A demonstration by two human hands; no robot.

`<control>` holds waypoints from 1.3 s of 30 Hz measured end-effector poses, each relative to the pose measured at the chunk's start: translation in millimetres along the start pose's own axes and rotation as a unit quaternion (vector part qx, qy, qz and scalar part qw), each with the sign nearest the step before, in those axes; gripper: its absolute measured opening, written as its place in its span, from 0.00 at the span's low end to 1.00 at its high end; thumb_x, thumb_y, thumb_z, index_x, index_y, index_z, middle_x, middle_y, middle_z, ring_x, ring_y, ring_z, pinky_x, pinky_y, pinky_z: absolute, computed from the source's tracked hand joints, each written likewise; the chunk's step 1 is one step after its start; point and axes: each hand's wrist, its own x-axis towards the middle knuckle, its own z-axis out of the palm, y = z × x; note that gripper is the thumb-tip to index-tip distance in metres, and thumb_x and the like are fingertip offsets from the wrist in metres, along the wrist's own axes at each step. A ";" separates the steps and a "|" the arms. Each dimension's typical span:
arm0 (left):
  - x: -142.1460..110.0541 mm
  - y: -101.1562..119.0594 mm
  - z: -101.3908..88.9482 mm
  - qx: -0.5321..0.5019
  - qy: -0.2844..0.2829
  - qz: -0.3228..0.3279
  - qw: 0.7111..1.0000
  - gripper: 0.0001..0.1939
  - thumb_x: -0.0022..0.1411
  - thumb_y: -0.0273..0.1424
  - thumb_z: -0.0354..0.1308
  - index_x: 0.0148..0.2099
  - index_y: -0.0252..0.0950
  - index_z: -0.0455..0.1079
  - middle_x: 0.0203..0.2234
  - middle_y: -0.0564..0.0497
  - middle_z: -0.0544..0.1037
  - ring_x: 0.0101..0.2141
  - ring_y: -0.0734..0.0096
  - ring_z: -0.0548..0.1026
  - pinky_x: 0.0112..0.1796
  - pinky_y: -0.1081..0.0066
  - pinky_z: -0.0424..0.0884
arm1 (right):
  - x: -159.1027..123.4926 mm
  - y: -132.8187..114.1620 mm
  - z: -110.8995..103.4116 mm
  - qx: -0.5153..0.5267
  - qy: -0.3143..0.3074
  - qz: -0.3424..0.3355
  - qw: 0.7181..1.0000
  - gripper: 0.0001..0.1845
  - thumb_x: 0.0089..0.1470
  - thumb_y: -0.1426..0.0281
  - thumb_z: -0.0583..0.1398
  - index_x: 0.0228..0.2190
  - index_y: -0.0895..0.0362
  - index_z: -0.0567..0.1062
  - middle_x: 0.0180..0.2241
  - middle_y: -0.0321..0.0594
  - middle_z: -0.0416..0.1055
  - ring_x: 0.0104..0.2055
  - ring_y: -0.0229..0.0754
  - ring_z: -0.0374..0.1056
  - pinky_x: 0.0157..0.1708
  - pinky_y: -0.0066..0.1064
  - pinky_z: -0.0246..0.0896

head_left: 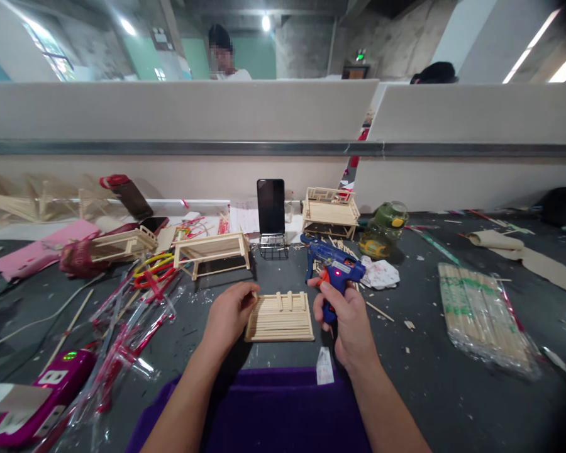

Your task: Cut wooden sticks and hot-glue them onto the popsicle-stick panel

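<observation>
A small panel of pale wooden sticks (280, 326) lies flat on the dark table, with several short stick pieces (289, 301) set across its far edge. At its far left corner, my left hand (232, 311) is closed in a pinch. The fingers hide what they hold. In my right hand (346, 311) is a blue hot glue gun (342, 274), gripped by its handle, with a red light lit on its side. Its nozzle points away from me to the left. A finger is at the orange trigger. The glue gun is right of the panel and apart from it.
Stick-built furniture models (214, 253) stand behind the panel, beside an upright phone (270, 207). A green bottle (384, 229) and a bagged stick bundle (483, 314) are to the right. Plastic wrappers (122, 352) and a purple power device (44, 396) lie left.
</observation>
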 end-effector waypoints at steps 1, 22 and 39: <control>0.3 -0.3 0.2 0.003 0.000 -0.004 1.000 0.12 0.55 0.25 0.52 0.41 0.39 0.71 0.39 0.48 0.78 0.40 0.64 0.75 0.40 0.69 0.68 | 0.1 0.2 -0.1 0.000 0.000 0.001 1.000 0.15 0.49 0.61 0.60 0.36 0.59 0.71 0.14 0.29 0.61 0.15 0.30 0.51 0.09 0.19 0.44; 0.6 -1.6 0.2 0.007 -0.002 -0.006 1.000 0.10 0.56 0.26 0.53 0.39 0.39 0.73 0.38 0.49 0.78 0.39 0.65 0.75 0.39 0.69 0.68 | 0.5 1.4 -0.7 -0.001 -0.005 0.003 1.000 0.16 0.50 0.60 0.60 0.36 0.59 0.71 0.14 0.29 0.61 0.14 0.30 0.51 0.09 0.19 0.44; 4.2 -8.3 -7.8 -0.094 0.067 -0.075 0.990 0.13 0.57 0.36 0.54 0.40 0.36 0.75 0.36 0.48 0.80 0.34 0.66 0.76 0.35 0.70 0.70 | 1.0 3.0 -0.9 0.007 0.000 -0.003 1.000 0.14 0.49 0.61 0.61 0.35 0.57 0.69 0.20 0.31 0.67 0.15 0.29 0.54 0.09 0.18 0.45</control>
